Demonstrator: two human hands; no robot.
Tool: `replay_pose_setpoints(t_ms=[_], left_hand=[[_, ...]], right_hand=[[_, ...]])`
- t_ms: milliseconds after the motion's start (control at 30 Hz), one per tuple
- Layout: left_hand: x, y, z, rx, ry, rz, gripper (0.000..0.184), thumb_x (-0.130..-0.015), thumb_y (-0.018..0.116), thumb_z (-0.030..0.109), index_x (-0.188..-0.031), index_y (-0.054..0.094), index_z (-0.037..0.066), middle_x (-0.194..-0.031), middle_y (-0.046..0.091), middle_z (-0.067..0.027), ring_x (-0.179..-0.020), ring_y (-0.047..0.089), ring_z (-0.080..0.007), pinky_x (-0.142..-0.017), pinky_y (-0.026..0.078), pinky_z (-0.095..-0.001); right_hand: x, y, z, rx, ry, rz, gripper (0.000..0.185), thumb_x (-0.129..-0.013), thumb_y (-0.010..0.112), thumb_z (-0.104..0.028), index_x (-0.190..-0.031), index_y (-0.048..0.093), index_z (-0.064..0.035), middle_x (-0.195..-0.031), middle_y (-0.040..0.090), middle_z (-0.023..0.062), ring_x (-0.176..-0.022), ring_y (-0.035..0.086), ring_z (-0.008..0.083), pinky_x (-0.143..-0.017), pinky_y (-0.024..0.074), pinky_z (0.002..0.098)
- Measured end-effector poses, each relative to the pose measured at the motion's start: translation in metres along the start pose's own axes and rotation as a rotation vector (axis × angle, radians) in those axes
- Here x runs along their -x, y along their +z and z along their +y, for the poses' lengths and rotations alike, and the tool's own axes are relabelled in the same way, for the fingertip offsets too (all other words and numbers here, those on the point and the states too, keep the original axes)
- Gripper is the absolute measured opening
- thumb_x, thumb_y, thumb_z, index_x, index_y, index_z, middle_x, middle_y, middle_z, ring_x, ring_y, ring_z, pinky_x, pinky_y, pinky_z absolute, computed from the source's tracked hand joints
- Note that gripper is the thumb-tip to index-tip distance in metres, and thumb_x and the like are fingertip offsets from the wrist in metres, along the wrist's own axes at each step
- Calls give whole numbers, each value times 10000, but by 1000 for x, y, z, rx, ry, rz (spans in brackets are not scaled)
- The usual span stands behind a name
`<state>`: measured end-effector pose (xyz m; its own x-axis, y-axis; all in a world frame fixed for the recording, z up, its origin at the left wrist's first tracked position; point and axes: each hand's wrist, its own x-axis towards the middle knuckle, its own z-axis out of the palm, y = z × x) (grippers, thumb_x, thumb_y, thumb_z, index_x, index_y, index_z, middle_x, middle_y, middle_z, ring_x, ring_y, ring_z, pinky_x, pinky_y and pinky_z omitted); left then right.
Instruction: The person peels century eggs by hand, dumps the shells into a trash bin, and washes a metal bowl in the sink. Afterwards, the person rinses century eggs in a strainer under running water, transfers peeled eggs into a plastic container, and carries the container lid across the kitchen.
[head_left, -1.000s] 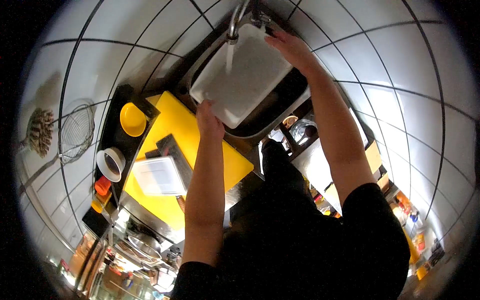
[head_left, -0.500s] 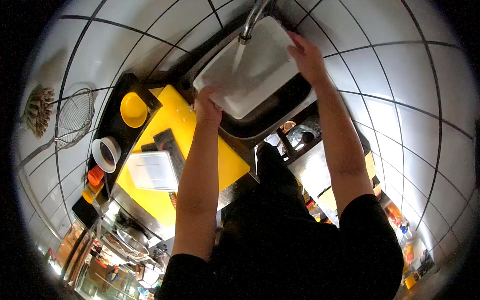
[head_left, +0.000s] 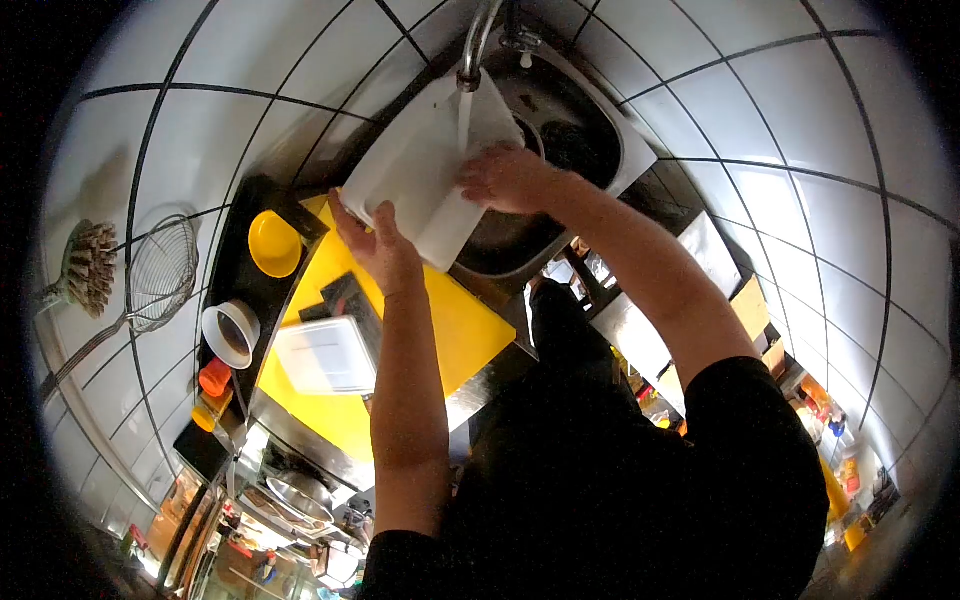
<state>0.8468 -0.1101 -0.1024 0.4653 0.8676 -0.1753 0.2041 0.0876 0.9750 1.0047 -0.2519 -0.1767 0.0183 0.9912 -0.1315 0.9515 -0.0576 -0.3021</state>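
Observation:
A white rectangular plastic tub [head_left: 400,140] is held tilted over the sink's left side, under the tap [head_left: 470,75]. Water runs from the spout onto it. My left hand [head_left: 378,245] grips the tub's near left edge, thumb on the upper side and fingers around the rim. Against the tub's surface, just below the water stream, lies my right hand [head_left: 510,180], fingers stretched out and touching the plastic. No object shows in that right hand. Behind the tub, the dark sink [head_left: 570,120] is partly hidden.
Left of the sink, a yellow cutting board [head_left: 470,320] carries a white lid [head_left: 330,355] and a dark flat blade [head_left: 350,305]. A yellow bowl [head_left: 274,244] and a white bowl [head_left: 231,333] stand along the tiled wall. A wire skimmer [head_left: 165,275] and a brush [head_left: 90,270] hang there.
The tub has shifted left and tilted, uncovering more of the sink. My right hand has left the tub's far right edge and come onto its surface. My left hand still holds the tub.

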Motion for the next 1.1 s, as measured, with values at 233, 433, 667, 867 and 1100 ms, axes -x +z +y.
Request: replay_pose_setpoints(t_ms=[233,433,667,867,1100], left_hand=[[5,-12,9,-383,-142,-72,833,-805,646,341,-1541,342,97,-1289,458,-251,-1162,550,-412,-997,472,-478],[19,19,43,-814,93,-88,778,-769,690,323,-1470,438,95,-1178,468,-245,-1078,548,-417,-950,483,-507],[14,29,49,-994,377,-15,755,-688,747,318,-1374,514,108,-1119,466,-226,-1011,531,-407,-885,502,-498],[11,18,52,-923,430,33,738,-679,757,270,-1361,526,107,-1102,471,-225,-1016,512,-397,-859,500,-513],[33,-2,62,-1019,838,56,793,-628,785,252,-1367,534,109,-1074,465,-211,-995,479,-381,-799,489,-499]], right_hand=[[-19,11,28,-20,310,-104,321,-1033,494,-245,-1162,679,-17,-1139,685,149,-1096,658,324,-1057,505,405],[-42,-43,-6,-2638,782,734,257,-1022,488,-139,-1044,648,61,-1053,682,177,-986,700,286,-933,587,440],[-73,-22,15,-2387,1118,824,332,-1044,518,-274,-1146,573,37,-976,677,215,-869,711,337,-732,623,490],[-71,-3,26,-2483,963,849,331,-1026,557,-264,-1137,578,47,-1015,664,243,-888,701,304,-772,595,441],[-48,31,43,-2147,834,806,236,-1012,580,-178,-1061,610,51,-1055,636,243,-906,682,286,-805,603,407]])
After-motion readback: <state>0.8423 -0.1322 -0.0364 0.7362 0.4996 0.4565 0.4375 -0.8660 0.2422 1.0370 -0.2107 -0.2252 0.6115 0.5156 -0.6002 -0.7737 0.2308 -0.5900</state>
